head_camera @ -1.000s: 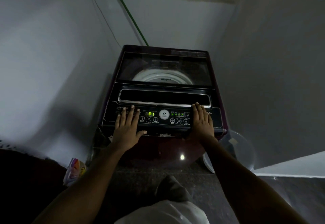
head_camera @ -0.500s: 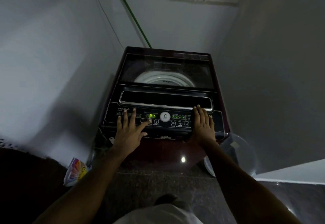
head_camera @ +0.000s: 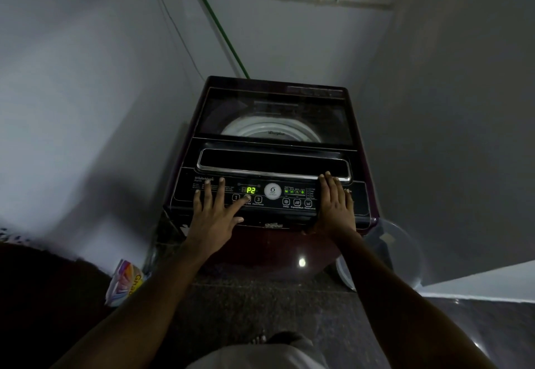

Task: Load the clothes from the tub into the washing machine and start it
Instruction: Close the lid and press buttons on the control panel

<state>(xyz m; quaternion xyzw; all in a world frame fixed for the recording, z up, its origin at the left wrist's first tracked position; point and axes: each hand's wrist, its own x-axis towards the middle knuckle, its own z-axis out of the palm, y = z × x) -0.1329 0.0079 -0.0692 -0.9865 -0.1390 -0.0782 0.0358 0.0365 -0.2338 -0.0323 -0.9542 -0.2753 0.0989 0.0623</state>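
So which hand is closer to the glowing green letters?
Left. The left hand has a fingertip just below the glowing green display; the right hand rests farther off to its right.

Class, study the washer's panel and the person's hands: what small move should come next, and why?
Probably move the forefinger of the left hand one button right onto Start/Pause and press. The lid looks shut and the display reads P2, so a programme seems chosen and only starting remains.

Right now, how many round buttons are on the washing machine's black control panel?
6: left of the white round dial, 1, 2 under the left hand's fingertip, 3; right of it, Delay, ExpressWash, WaterLevel. Right hand may hide more.
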